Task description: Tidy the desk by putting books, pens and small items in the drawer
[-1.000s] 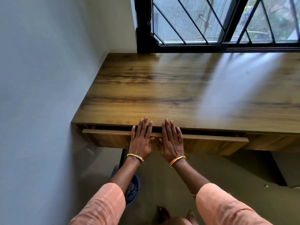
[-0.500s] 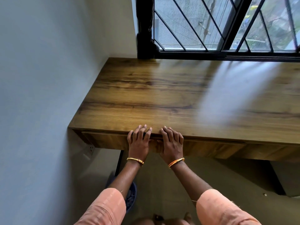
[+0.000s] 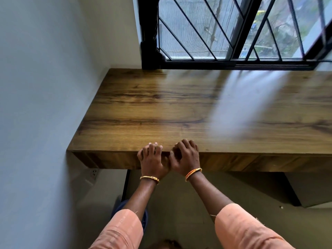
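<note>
**Both hands at the desk's front edge**

We see the wooden desk (image 3: pixel 161 112) set against the wall under a barred window (image 3: pixel 224 29). The drawer front (image 3: pixel 251 161) sits flush beneath the top. The left hand (image 3: pixel 152 159) and the right hand (image 3: pixel 186 157) rest side by side against it, fingers curled over the top edge. Each wrist wears a bangle, and peach sleeves (image 3: pixel 242 229) cover both forearms.
</note>
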